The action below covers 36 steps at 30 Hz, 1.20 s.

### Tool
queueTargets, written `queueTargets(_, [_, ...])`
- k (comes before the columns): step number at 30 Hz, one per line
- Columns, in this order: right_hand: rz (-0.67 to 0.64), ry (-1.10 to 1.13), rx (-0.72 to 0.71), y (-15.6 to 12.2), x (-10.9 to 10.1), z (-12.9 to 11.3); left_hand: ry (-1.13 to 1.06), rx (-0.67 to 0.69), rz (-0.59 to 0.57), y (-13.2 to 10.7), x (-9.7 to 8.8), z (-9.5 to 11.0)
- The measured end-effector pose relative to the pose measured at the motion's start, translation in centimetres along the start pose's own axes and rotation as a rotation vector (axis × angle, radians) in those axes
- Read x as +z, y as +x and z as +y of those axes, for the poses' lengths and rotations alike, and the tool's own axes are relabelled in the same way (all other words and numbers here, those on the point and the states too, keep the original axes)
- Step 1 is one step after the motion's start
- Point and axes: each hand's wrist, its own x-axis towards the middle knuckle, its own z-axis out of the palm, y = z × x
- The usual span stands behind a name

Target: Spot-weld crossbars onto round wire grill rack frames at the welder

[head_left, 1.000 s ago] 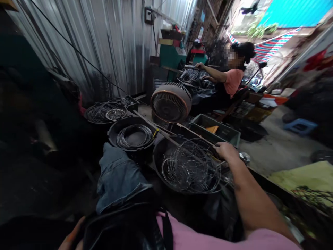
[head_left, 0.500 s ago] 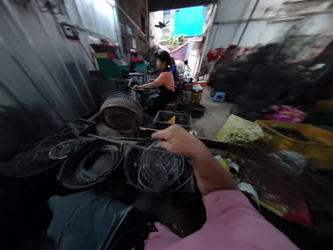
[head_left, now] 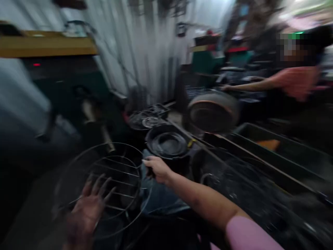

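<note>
A round wire rack (head_left: 118, 207), with an outer ring, an inner ring and straight cross bars, is held up in front of me. My right hand (head_left: 157, 169) pinches its right rim between thumb and fingers. Over the rack's left part is my left hand (head_left: 90, 203), fingers spread; blur hides whether it touches the wire. Beyond my right hand, a black tub (head_left: 168, 140) contains wire rings. Blue-grey cloth (head_left: 162, 198) lies below my right forearm.
A green machine (head_left: 70, 83) with a yellow top stands at the left. Farther off are a round heater-like fan (head_left: 213, 111) and a long green bin (head_left: 286, 149). A co-worker in an orange shirt (head_left: 296, 81) sits at the right. More wire parts (head_left: 149, 121) lie behind the tub.
The view has swung left towards the green machine. My right hand has left the tub of wire parts and now holds the round rack. My left hand has come into view.
</note>
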Motion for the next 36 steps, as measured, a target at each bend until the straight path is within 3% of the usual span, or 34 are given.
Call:
queueTargets(2, [-0.061, -0.096, 0.045, 2.2, 0.8, 1.6, -0.166, 0.019, 0.097, -0.4, -2.5, 1.5])
queueTargets(5, [-0.179, -0.166, 0.100, 4.9, 2.2, 2.2, -0.300, -0.013, 0.072, 1.0, -5.5, 2.2])
queueTargets(9, [-0.222, -0.214, 0.114, 7.7, 4.5, 1.7, -0.365, 0.019, 0.072, 3.5, -7.2, 3.1])
queueTargets(14, [-0.240, -0.153, 0.105, 10.5, 6.7, 0.6, -0.331, -0.022, 0.173, 5.9, -6.1, 6.7])
queueTargets(18, [-0.255, -0.127, 0.092, 10.1, 7.5, 0.0, -0.339, -0.003, 0.190, 7.0, -5.6, 9.1])
queueTargets(24, [-0.280, -0.161, 0.071, 8.2, 7.8, -1.0, -0.362, 0.052, 0.124, 7.0, -5.2, 10.7])
queueTargets(30, [-0.209, -0.188, 0.102, 10.2, 8.1, -0.2, -0.274, -0.022, 0.211, 7.7, -4.3, 12.4])
queueTargets(36, [-0.139, -0.157, 0.047, 11.2, 7.9, -0.6, -0.244, 0.006, 0.149, 10.3, -3.8, 13.2])
